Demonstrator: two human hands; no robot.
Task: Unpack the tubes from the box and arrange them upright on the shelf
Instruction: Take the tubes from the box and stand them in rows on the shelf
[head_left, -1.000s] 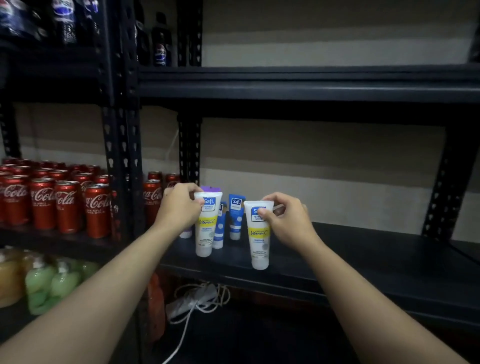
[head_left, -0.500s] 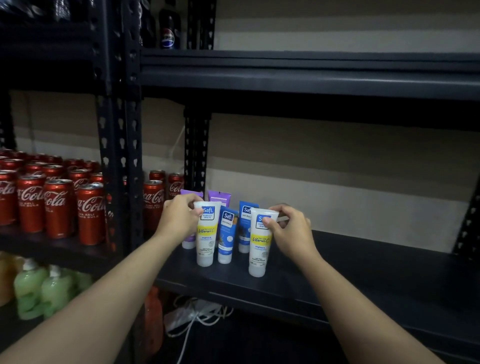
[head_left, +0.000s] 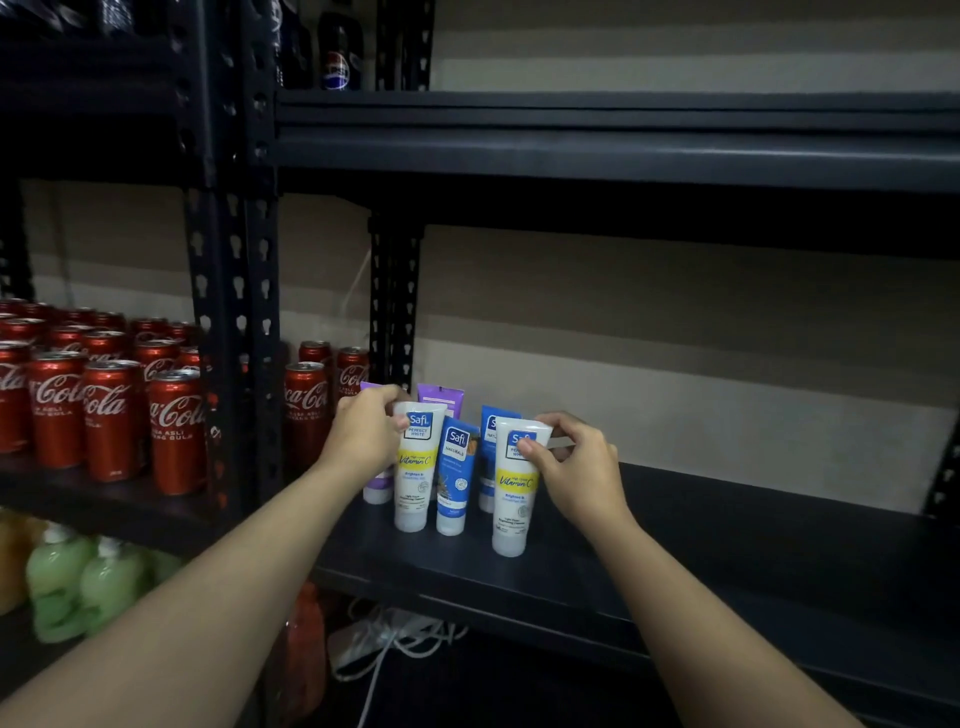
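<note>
Several tubes stand cap-down on the dark shelf (head_left: 727, 545). My left hand (head_left: 363, 441) pinches the top of a white tube with a yellow band (head_left: 414, 478). My right hand (head_left: 576, 467) pinches the top of a second white tube (head_left: 511, 509), which stands nearest the front edge. Between them stands a blue tube (head_left: 456, 478), with another blue tube (head_left: 491, 447) behind it. Two purple tubes stand at the back, one (head_left: 440, 400) in plain sight and one (head_left: 376, 491) mostly hidden by my left hand. No box is in view.
Red cola cans (head_left: 109, 415) fill the neighbouring shelf to the left, past a black upright post (head_left: 234, 312). Green soap bottles (head_left: 78, 587) sit below them. A white power strip with cables (head_left: 384, 644) lies under the shelf. The upper shelf (head_left: 623, 150) overhangs.
The view has shifted so the tubes sit lower and further right in frame. Both hands stay on the tops of the two white tubes, which have hardly moved.
</note>
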